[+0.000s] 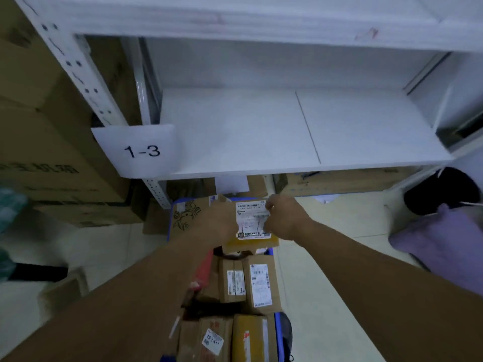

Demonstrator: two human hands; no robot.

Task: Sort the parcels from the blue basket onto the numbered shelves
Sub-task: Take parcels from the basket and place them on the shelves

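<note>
- Filling the blue basket (281, 333), boxed parcels (258, 280) stand packed on edge.
- Above its far end, left grip (219, 220) and right grip (285, 218) both clasp one labelled parcel (252, 223), label upward, probably for reading.
- Beyond, the shelf (261, 131) signed "1-3" (142, 151) lies within reach.

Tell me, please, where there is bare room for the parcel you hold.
The shelf by the 1-3 sign is bare either side of its seam. The blue basket under the left hand, right hand and parcel is packed with boxes.
</note>
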